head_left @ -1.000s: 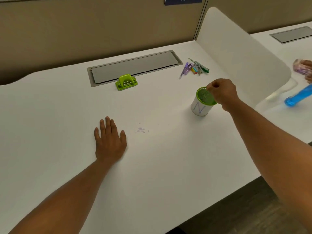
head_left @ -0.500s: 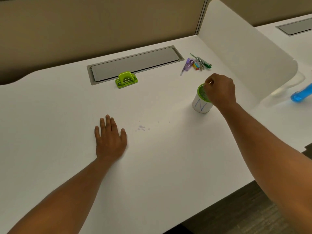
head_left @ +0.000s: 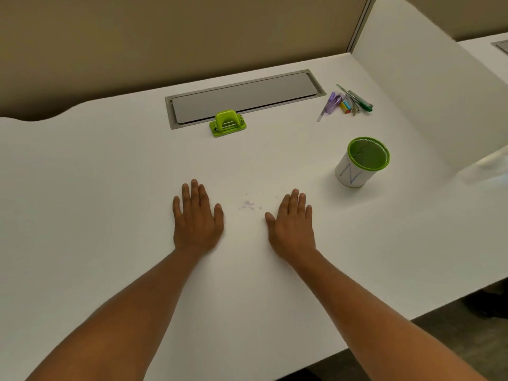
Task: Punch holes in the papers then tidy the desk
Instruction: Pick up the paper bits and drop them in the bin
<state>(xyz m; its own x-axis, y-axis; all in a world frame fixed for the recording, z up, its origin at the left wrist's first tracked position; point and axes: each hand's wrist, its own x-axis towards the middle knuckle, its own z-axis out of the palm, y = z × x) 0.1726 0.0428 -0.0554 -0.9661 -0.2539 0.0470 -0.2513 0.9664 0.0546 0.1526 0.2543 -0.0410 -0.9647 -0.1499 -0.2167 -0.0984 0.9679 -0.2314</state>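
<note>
Papers: I see none on the bench (head_left: 110, 188); the only trace is purple punch confetti (head_left: 249, 205) between my hands.
Hole punch: green punch (head_left: 227, 124) parked upright at the cable tray (head_left: 244, 97) edge, out of the way.
Left hand (head_left: 196, 218): flat, fingers straight, holding nothing.
Right hand (head_left: 292, 222): same, flat on the bench.
Pen cup (head_left: 362, 161): upright, to the right; pens (head_left: 347, 101) lie loose behind it, probably next to go in.

Both hands flat on desk (head_left: 110, 188): left hand (head_left: 196, 218), right hand (head_left: 292, 222) (paper bits (head_left: 249, 205) btwn)
</note>
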